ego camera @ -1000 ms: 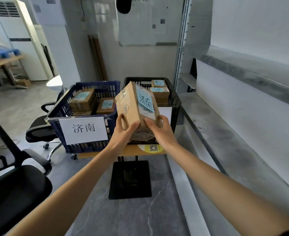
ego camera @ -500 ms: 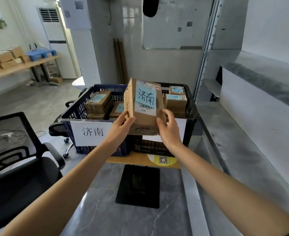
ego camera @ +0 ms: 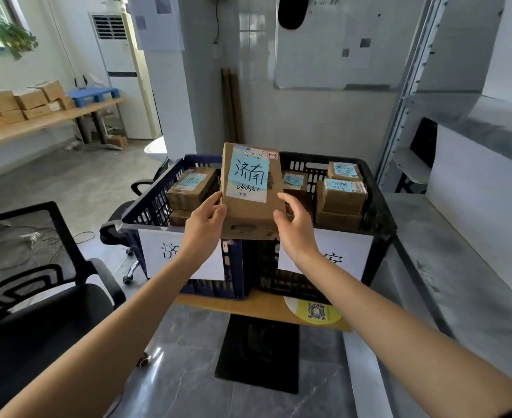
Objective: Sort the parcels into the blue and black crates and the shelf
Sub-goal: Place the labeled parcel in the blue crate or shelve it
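Head view: left hand and right hand clasp the upright parcel between them.

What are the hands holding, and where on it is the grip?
A cardboard parcel, held upright. The left hand grips its lower left edge, the right hand its lower right edge.

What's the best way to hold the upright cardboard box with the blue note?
Grip the cardboard box by its two narrow sides, low down, left hand from the left and right hand from the right. It stands upright with its broad labelled face toward the camera, so the flat sides give opposed purchase and leave the blue note uncovered.
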